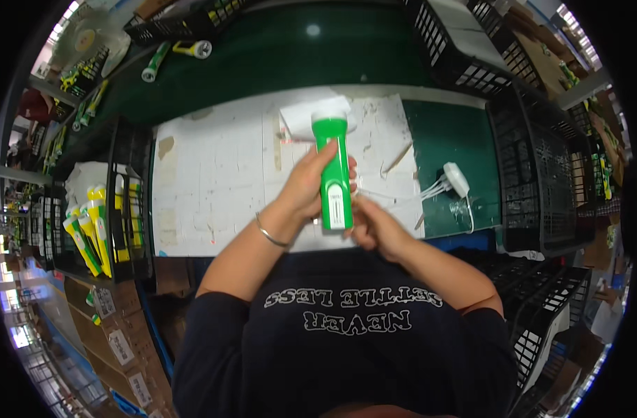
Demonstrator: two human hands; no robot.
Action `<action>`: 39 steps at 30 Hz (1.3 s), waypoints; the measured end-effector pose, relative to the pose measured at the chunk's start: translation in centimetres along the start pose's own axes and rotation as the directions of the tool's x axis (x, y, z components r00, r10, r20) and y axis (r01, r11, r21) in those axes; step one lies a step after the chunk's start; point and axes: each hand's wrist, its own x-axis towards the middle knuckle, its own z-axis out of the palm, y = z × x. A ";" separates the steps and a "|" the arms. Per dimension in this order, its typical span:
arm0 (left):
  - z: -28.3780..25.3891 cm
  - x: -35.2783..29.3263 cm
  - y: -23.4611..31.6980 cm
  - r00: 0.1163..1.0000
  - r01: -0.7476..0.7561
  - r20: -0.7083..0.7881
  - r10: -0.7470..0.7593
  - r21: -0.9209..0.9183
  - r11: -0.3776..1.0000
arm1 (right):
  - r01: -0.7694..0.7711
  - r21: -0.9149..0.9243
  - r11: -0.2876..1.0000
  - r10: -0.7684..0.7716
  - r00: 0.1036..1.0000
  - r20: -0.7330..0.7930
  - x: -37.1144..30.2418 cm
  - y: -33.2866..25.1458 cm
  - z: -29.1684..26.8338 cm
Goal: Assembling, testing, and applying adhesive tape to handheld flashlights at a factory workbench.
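A green flashlight (337, 167) with a white head stands out over the middle of the worktable, its head pointing away from me. My left hand (309, 182) is wrapped round its body, thumb on top and fingertips showing on the far side. A pale label sits near the flashlight's lower end. Beside that end, my right hand (375, 226) is closed with fingers curled; what it pinches is hidden. Thin white cables (430, 191) run from a white plug block (456, 179) toward my right hand. Behind the flashlight lies a white paper sheet (297, 120).
White board (214, 167) covers part of the green table. At left, a black crate (134, 258) holds several yellow-green flashlights (89, 230). Black crates (541, 174) stand at right. Two flashlights (155, 63) lie at the far left. A thin strip (398, 157) lies on the board.
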 end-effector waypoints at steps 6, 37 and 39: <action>1.3 -1.1 1.8 0.994 -0.107 0.009 0.108 0.196 0.975 | 0.356 -0.930 0.088 -0.739 0.649 0.179 -0.9 -5.6 0.0; 0.5 -3.2 1.3 0.979 -0.171 0.047 0.198 0.715 0.678 | 0.334 -0.766 0.550 -0.639 0.759 -0.127 1.0 -10.4 -0.8; 1.1 -3.9 1.5 0.913 -0.291 0.227 0.340 0.945 0.150 | 0.328 -0.809 0.487 -0.559 0.829 0.000 1.2 -10.7 -1.4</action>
